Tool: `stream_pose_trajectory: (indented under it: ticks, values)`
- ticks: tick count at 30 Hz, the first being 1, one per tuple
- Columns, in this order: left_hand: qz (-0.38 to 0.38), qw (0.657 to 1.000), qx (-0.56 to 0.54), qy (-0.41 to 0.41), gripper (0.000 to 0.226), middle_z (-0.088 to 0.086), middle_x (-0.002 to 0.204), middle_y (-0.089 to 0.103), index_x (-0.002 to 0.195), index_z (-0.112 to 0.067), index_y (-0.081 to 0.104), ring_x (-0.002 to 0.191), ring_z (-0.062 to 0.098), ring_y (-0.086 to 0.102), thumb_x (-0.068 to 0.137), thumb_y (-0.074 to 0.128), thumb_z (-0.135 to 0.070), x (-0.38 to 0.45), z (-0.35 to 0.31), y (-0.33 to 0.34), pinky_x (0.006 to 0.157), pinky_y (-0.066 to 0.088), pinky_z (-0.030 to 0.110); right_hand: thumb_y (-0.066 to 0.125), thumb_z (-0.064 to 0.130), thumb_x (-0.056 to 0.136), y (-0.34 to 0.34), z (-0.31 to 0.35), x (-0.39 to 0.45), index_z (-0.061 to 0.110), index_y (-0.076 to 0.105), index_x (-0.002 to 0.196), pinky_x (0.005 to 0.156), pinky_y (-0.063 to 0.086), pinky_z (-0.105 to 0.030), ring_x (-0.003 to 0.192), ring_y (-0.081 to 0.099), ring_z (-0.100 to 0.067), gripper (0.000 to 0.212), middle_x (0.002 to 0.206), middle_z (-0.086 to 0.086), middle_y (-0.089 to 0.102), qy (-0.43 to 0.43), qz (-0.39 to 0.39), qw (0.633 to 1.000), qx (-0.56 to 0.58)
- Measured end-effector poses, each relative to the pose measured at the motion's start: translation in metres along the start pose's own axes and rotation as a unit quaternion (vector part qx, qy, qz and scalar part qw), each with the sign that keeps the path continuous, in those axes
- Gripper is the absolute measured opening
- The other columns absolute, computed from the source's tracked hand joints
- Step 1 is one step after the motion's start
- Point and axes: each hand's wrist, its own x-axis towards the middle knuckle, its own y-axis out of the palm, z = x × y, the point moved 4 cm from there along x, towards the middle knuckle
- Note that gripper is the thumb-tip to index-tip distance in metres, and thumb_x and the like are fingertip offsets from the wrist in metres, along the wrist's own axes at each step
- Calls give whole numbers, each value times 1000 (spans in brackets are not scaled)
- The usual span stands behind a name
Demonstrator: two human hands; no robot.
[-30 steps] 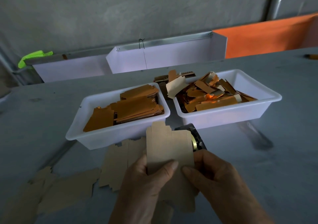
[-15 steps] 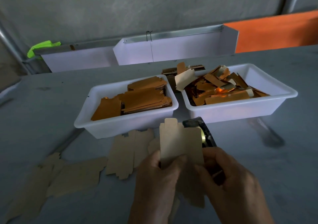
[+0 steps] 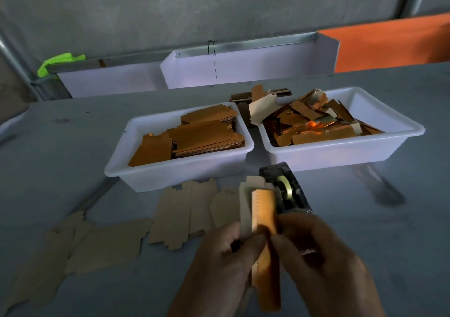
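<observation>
I hold a flat card box blank (image 3: pixel 261 214) upright in front of me, folded lengthwise so its orange inner face shows beside the pale outer face. My left hand (image 3: pixel 219 268) pinches it from the left with thumb on the front. From the right my right hand (image 3: pixel 323 265) pinches the folded flap. Just behind the blank sits a black tape dispenser (image 3: pixel 287 190) with a roll of clear tape.
Two white tubs stand on the grey table: the left tub (image 3: pixel 180 170) holds stacked folded orange blanks, the right tub (image 3: pixel 341 151) holds loose orange pieces. Several flat tan blanks (image 3: pixel 185 209) lie at the front left. White bins (image 3: pixel 243 70) line the back edge.
The blank was held flat and open with its pale face toward me; now one side is folded over, showing the orange face. Both hands moved closer together on it.
</observation>
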Motion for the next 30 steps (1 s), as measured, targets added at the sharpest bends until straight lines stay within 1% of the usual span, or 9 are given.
stream_pose_trajectory:
  ticks: [3, 6, 12, 16, 20, 23, 26, 28, 30]
  values:
    - [81, 997, -12, -18, 21, -2, 69, 69, 84, -21, 75, 68, 10, 65, 73, 65, -36, -2, 1, 4, 63, 47, 20, 72, 45, 51, -2, -18, 7, 32, 72, 83, 72, 53, -19, 75, 68, -5, 34, 81, 11, 73, 149, 95, 975, 132]
    - [60, 997, -23, -50, 24, -1, 78, 75, 93, -18, 72, 74, 11, 70, 74, 77, -33, -2, 3, 7, 60, 51, 18, 70, 33, 53, 1, -21, 7, 24, 75, 84, 83, 55, -47, 83, 69, -31, 33, 81, -12, 73, 209, 155, 939, 224]
    - [-67, 997, 46, -14, 18, -11, 50, 58, 68, -22, 69, 48, -2, 51, 76, 77, -37, -4, 7, 6, 50, 40, 16, 71, 31, 51, -1, -23, 9, 22, 75, 78, 73, 57, -45, 66, 67, -25, 29, 70, -15, 70, 197, 126, 948, 217]
    - [-190, 978, 86, 15, 14, -8, 67, 70, 67, -35, 69, 62, -1, 63, 68, 83, -31, -10, 13, 8, 59, 47, 12, 69, 22, 56, 0, -27, 7, 20, 75, 78, 69, 57, -42, 68, 69, -26, 22, 72, -16, 71, 211, 121, 942, 232]
    - [-238, 959, 134, 76, 24, -7, 76, 66, 64, -43, 67, 72, -3, 62, 71, 80, -24, -13, 11, 15, 63, 46, 9, 70, 11, 67, 0, -31, 4, 16, 73, 86, 58, 57, -33, 69, 71, -26, 20, 76, -13, 73, 232, 100, 941, 225]
    - [-280, 907, 259, 176, 28, -8, 70, 54, 62, -35, 72, 70, 5, 54, 79, 73, -13, -14, 4, 20, 63, 40, 8, 68, 13, 77, 2, -31, 1, 24, 72, 88, 57, 56, -31, 66, 70, -20, 17, 75, -7, 74, 224, 80, 948, 209]
    - [-271, 817, 447, 245, 17, 2, 61, 52, 70, -18, 76, 69, 13, 43, 72, 59, -21, -16, -1, 31, 53, 36, 21, 69, 12, 77, 2, -30, 1, 24, 74, 80, 56, 55, -31, 63, 70, -17, 13, 71, -5, 73, 212, 61, 956, 194]
    - [-287, 774, 512, 238, 23, 5, 55, 52, 72, -9, 76, 60, 20, 51, 73, 53, -12, -14, -1, 30, 47, 39, 26, 70, 8, 77, 2, -27, 1, 23, 74, 80, 53, 54, -22, 64, 70, -13, 16, 71, -3, 74, 207, 49, 957, 198]
    - [-230, 753, 588, 185, 30, 7, 52, 54, 75, -2, 77, 47, 24, 54, 81, 47, -4, -6, 6, 30, 45, 42, 25, 71, 6, 76, 2, -28, 1, 21, 74, 75, 48, 49, -13, 59, 68, -7, 15, 67, -2, 72, 210, 41, 958, 190]
